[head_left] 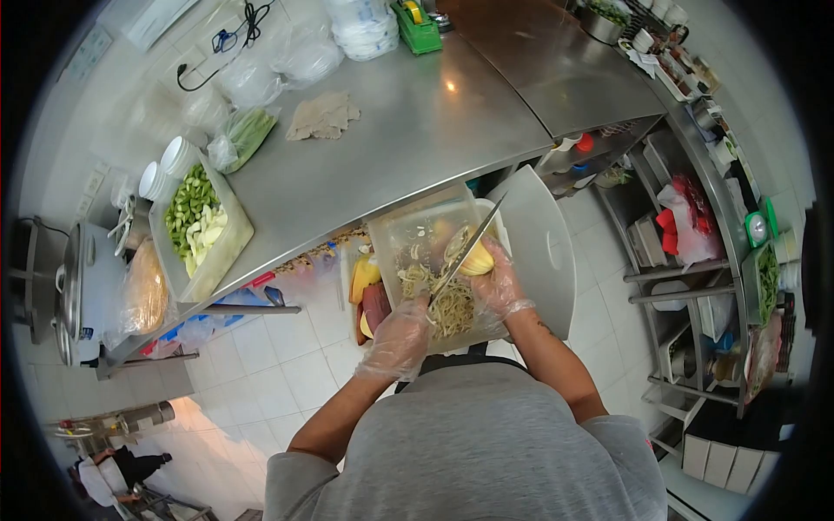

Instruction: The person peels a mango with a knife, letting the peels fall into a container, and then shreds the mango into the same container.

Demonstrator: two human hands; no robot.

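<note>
My left hand (395, 339), in a clear plastic glove, is closed on the handle of a long knife (473, 239). Its blade points up and to the right, beside a pale yellow piece that looks like a peeled banana blossom (477, 260). My gloved right hand (499, 282) grips that blossom, its cut end facing left. Below both hands is a translucent plastic tub (391, 230) with thin pale shreds (450, 313) piled inside. Another container to the left holds purple-red and yellow bracts (373, 304).
A steel counter (417, 113) runs ahead, bearing a tub of cut green and white vegetables (193, 217), a cloth (323, 115) and a green tape dispenser (417, 26). A white plastic chair (543, 252) stands at right, near steel shelving (678, 278). Another person (109, 478) is at lower left.
</note>
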